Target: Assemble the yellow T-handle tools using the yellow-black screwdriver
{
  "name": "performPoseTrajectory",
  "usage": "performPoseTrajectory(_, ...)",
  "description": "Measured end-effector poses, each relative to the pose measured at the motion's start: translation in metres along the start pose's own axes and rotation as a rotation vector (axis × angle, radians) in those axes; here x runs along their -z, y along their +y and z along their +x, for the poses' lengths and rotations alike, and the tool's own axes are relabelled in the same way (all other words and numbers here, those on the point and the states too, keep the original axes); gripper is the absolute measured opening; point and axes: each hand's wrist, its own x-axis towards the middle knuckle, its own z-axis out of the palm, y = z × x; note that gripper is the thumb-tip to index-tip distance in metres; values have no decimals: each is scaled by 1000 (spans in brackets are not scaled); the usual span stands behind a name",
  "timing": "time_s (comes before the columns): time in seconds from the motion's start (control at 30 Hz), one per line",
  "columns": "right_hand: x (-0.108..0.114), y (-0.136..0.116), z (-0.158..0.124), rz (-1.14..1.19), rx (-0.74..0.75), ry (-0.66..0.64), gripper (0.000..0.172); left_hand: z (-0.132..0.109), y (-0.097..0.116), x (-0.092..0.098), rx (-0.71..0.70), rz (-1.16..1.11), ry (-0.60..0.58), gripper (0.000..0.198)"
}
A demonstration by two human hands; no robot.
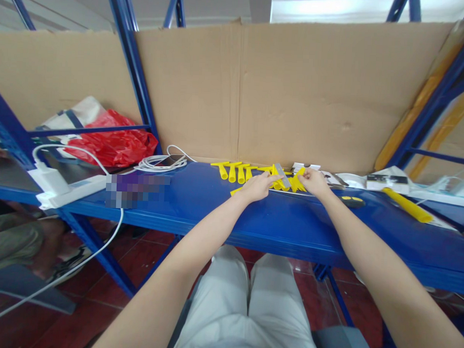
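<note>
My left hand (257,188) is closed, its fingers pinched at a yellow tool with a flat grey blade (281,175). A yellow end pokes out on the left below that hand; I cannot tell whether it belongs to the same tool. Just to the right, my right hand (314,183) has its fingers closed on a yellow plastic piece (298,181). Between the hands, more yellow parts overlap, and the fingers hide some of them. Left of them stands a row of several yellow T-shaped pieces with round, hollow-looking handles (232,172).
The blue shelf table (200,203) is backed by a cardboard panel (295,95). At left lie a white power strip (77,190), coiled white cable (162,163) and red plastic bag (115,139). A black-and-yellow object (352,201) and yellow tube-shaped handle (408,204) are at right. Another person sits at far left.
</note>
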Motion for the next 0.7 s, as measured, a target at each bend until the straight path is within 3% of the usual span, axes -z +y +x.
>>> performPoseTrajectory(0.17, -2, 1, -1, 8, 12, -39, 9, 1, 0, 0, 2, -3, 2, 52)
performPoseTrajectory(0.3, -3, 1, 0, 107, -6, 8, 12, 0, 1, 1, -1, 9, -4, 52)
performPoseTrajectory(0.53, 4, -9, -1, 651, -305, 27, 13, -1, 1, 2, -1, 15, -4, 51)
performPoseTrajectory(0.7, 17, -13, -3, 917, -372, 42, 15, -1, 1, 1, -1, 13, -7, 52)
